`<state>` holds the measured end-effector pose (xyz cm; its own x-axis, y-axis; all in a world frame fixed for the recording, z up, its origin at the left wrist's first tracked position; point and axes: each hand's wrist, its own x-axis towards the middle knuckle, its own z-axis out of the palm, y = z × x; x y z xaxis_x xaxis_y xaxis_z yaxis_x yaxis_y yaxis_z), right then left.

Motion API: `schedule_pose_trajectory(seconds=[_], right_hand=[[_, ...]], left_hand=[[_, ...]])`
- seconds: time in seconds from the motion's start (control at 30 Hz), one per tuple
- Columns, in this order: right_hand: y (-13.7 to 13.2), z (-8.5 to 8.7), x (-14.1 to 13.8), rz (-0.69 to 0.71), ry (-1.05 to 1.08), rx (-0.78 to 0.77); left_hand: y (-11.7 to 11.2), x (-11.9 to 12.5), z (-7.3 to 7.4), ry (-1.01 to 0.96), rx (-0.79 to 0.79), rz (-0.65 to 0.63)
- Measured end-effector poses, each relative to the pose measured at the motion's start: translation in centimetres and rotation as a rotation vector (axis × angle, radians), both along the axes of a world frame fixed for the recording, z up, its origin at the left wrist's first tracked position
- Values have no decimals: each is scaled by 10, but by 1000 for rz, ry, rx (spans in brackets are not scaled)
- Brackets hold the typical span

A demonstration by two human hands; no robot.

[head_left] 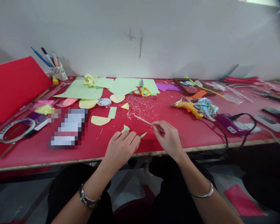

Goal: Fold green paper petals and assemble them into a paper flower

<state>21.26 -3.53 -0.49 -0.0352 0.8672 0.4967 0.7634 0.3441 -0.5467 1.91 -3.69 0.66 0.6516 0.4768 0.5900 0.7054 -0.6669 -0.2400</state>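
My left hand (121, 147) pinches a small light-green paper piece (125, 128) near the front edge of the red table (189, 133); a pointed green tip (143, 135) sticks out to the right of its fingers. A little to the right, my right hand (168, 137) grips a thin wooden stick (146, 121) that slants up and to the left over the table. The two hands are close together but apart.
Yellow and green paper cut-outs (100, 120), green sheets (121, 85) and red-yellow scissors (142, 90) lie behind the hands. A yellow glue gun (189, 107) and purple device with cable (228, 124) sit right. Tape roll (15, 129), pen cup (58, 71) and red sheet (11, 84) are left.
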Motion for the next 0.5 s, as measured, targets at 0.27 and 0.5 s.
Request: schedule_pose_trajectory(seconds=[0.27, 0.5], right_hand=[[-2, 2, 3, 165, -31, 23], [-3, -2, 2, 372, -151, -82]], left_hand=[[6, -10, -7, 21, -59, -14], [2, -9, -7, 95, -325, -28]])
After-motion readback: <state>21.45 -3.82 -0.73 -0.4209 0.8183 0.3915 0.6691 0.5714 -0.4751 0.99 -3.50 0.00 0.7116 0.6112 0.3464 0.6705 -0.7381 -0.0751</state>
